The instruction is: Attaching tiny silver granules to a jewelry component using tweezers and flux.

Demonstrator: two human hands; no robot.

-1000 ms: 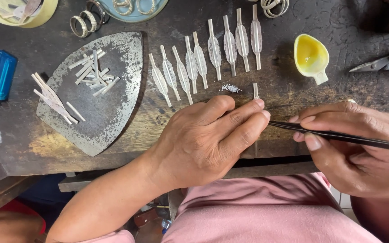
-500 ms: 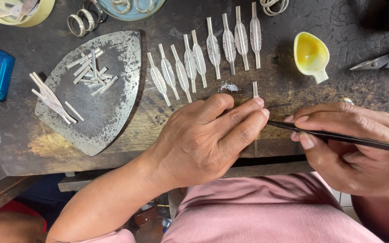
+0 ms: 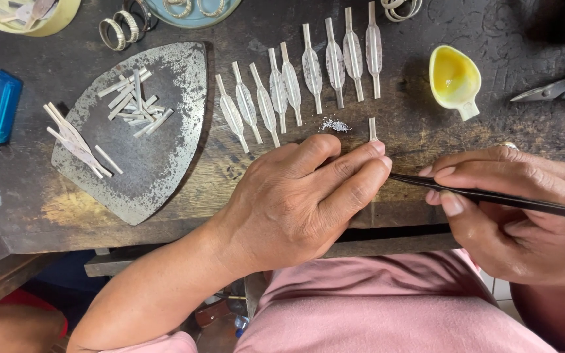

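A dark, scarred workbench [image 3: 426,39] is shown. A small metal strip [image 3: 373,128] is steadied beneath the curled left hand [image 3: 302,196]; thin tweezers [image 3: 492,198] are pinched in the right hand [image 3: 518,216], best kept low and steady.

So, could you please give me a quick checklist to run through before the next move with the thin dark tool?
1. Right hand grips thin dark tool: ok.
2. Tool tip meets the left hand fingertips: ok.
3. Piece pinned under those fingertips: cannot tell, hidden.
4. Small metal strip clear of the hands: ok.
5. Yellow dish upright: ok.
6. Row of leaf-shaped pieces undisturbed: ok.
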